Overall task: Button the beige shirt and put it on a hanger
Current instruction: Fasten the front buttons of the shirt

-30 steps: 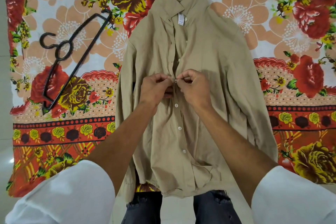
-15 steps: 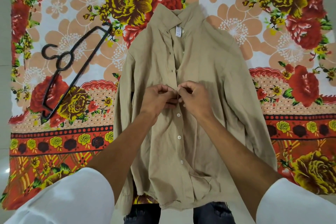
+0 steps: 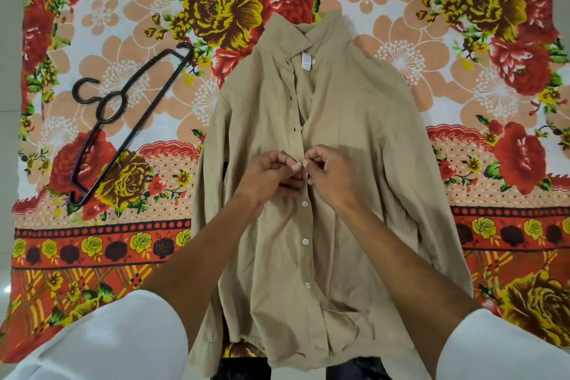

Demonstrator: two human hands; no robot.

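We see the beige shirt spread front-up. At its middle, the left hand and right hand, fingers curled, pinch the placket edges around one button. We judge: seat it fully, edges aligned. The black hanger lies left of the shirt.

Both hands pinching beige shirt placket, hanger left.

Bright, even, soft-shadowed light; wide-angle bending at edges; slight blur overall
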